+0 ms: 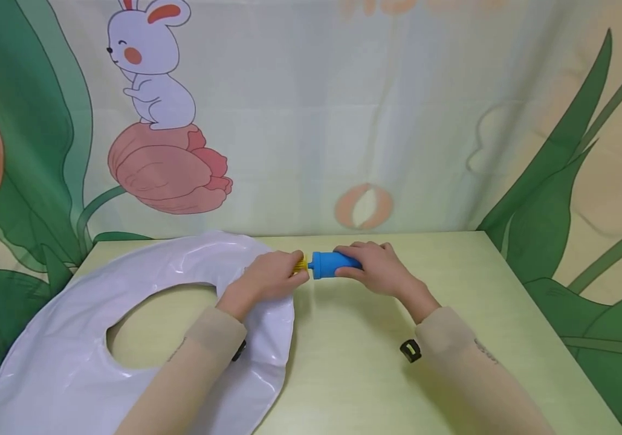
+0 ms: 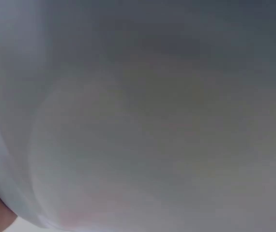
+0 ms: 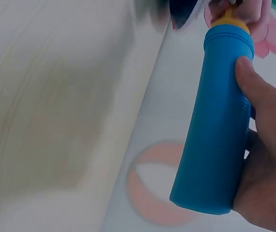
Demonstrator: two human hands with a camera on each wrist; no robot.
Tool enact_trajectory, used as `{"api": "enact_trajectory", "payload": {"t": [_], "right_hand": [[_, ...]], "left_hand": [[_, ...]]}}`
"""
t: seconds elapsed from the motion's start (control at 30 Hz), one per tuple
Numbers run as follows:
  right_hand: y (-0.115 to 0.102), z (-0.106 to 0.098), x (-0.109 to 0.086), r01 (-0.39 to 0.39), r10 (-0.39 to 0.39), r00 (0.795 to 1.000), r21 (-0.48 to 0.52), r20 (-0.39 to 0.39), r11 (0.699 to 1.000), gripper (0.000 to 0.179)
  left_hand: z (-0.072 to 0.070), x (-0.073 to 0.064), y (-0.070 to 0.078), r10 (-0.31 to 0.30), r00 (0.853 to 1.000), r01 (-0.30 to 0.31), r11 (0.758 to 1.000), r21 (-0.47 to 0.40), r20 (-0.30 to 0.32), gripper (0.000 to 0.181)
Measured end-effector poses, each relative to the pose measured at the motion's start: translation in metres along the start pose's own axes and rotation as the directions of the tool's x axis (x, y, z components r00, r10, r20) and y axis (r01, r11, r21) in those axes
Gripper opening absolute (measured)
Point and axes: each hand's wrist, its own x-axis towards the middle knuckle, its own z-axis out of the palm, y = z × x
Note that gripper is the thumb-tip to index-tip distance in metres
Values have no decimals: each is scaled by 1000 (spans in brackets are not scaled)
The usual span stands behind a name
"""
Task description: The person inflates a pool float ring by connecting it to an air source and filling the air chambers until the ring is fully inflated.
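A blue cylindrical hand pump [image 1: 328, 264] is held level above the table by my right hand [image 1: 378, 266], whose fingers and thumb wrap its body. In the right wrist view the thumb of that hand [image 3: 268, 121] lies along the pump's side. My left hand [image 1: 269, 275] pinches a yellow ridged end piece [image 1: 301, 264] at the pump's left end; its fingertips partly cover that piece. Beneath the left hand and forearm lies a white inflatable ring [image 1: 60, 326], wrinkled and soft-looking. Pale, blurred material fills most of the left wrist view.
The ring covers the left side of the pale yellow-green table [image 1: 354, 374]. Behind the table hangs a printed cloth backdrop [image 1: 300, 121] with a rabbit, flowers and leaves. A small black wrist device [image 1: 411, 350] sits by the right sleeve.
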Motion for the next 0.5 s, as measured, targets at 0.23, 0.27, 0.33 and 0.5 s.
{"api": "enact_trajectory", "payload": {"t": [0.23, 0.27, 0.33, 0.5], "right_hand": [[-3, 6, 3, -41, 35, 997, 86, 72, 995, 59], [-1, 6, 2, -46, 39, 996, 90, 77, 995, 59], [7, 3, -1, -53, 46, 996, 89, 79, 995, 59], [32, -10, -13, -91, 81, 993, 112, 90, 990, 60]], "left_hand": [[4, -2, -9, -40, 999, 40, 999, 14, 10, 20], [4, -2, -12, -40, 999, 40, 999, 11, 5, 21], [3, -4, -17, -41, 999, 41, 999, 2, -2, 21], [-1, -8, -28, -64, 998, 64, 998, -14, -5, 20]]}}
